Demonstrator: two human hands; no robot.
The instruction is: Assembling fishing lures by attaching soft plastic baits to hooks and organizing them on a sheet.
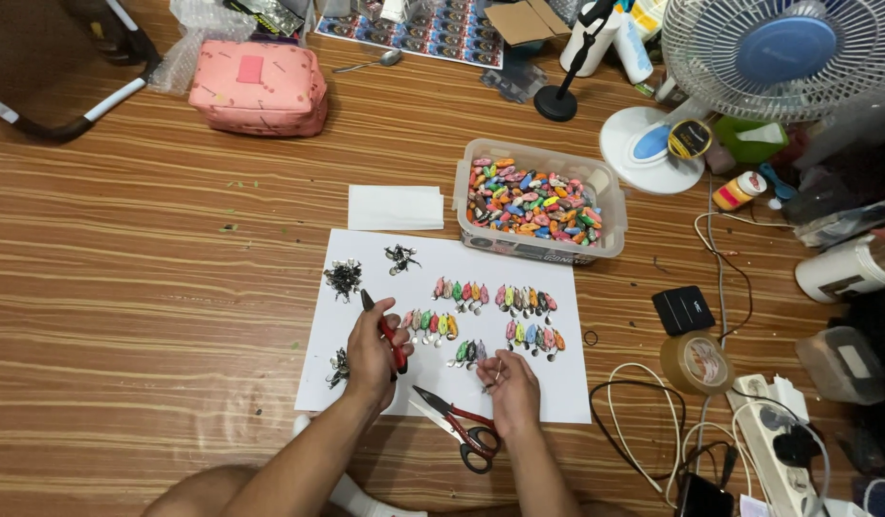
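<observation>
Nearest the lower edge of the frame, two bare forearms rise toward a white sheet of paper spread on the wood-grain floor. Red-handled scissors lie half on the sheet's lower edge, blades apart, just left of the right hand. That hand's fingers are pressed together at the tips, pinching something too small to make out, just below a small cluster of coloured lures. The left hand sits at the sheet's lower left with its fingers curled tight around red-handled pliers, the dark tip pointing up and left. A small heap of metal hooks lies just beside its wrist.

Further up the sheet, rows of coloured lures lie side by side across the middle, and two more dark hook piles sit near the upper left corner. Beyond the sheet's top edge stands a clear plastic tub filled with multicoloured pieces, a folded white paper to its left. To the right lie a roll of brown tape, a black box and a power strip with cables. At the upper left rests a pink pouch; at the upper right, a white fan.
</observation>
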